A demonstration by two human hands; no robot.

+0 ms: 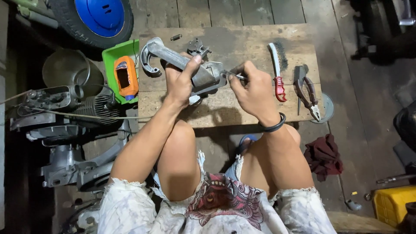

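The left hand wraps around a grey metal part, a long cast piece with a hooked, curved end pointing toward 10 o'clock. Its fingers are clamped on the shaft of the part, thumb laid along the top, and the part is held just above the wooden counter, near its middle. The right hand sits at 3 o'clock of the left, its fingers pinched together on a thin metal tool whose tip touches the wider end of the grey part. A black band circles the right wrist.

On the counter, at 3 o'clock of the right hand, lies a wire brush with a red handle, and further toward 3 o'clock a pair of pliers, their tips pointing to 5 o'clock. At 12 o'clock of the left hand a small dark metal piece rests on the board. At 9 o'clock a green tray holds an orange bottle lying on its side.

Off the counter at 9 o'clock sits an engine block with cooling fins, on the floor. At 11 o'clock a tyre with a blue hub shows at the top edge. A dark red rag lies on the floor at 4 o'clock, and a yellow container sits further toward 4 o'clock.
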